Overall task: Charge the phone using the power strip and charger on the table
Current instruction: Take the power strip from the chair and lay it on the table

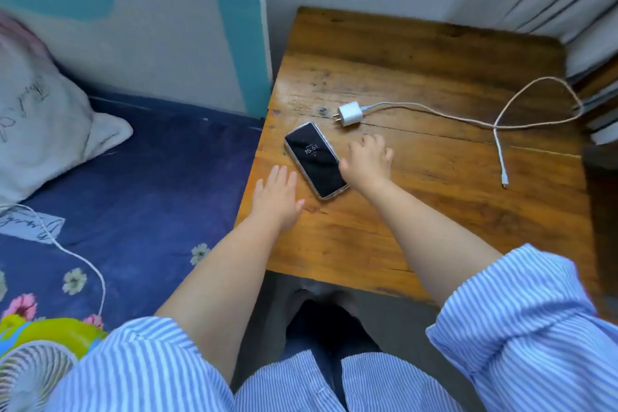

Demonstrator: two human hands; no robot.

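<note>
a: we log the phone point(316, 160) flat and face up on the tabletop point(434, 211), near the left edge, screen lit with a clock. its long axis runs diagonally, far-left end to near-right end.

b: and the hands?

a: right hand point(368, 159) is down beside the phone's right long edge, the thumb side touching or nearly touching it, we can't tell which. fingers are curled loosely and spread, nothing in that grip. left hand point(276, 199) lies flat, fingers straight and together, just beside the phone's near-left edge, apart from it. also holding nothing.

b: so the phone sits between our two hands.

a: yes. the charger point(349, 113) is the relation that matters. the white plug block lies just beyond the phone's far end, prongs pointing left, and directly beyond the right hand's fingertips. the right hand is clearly the nearer one.

b: cable?

a: the cable point(468, 119) leaves the block to the right, loops at the far-right edge of the tabletop, crosses itself and comes back near, ending in a small connector point(504, 181) well to the right of both hands. the phone's near-right end points roughly along the tabletop toward that side.

b: power strip?

a: not in view. we can't say where it lies from here.

b: our read?

a: nothing is plugged in yet, so we are at the start. we judge a short forward reach with the right hand would meet the block; the connector needs a longer reach to the right.
</note>
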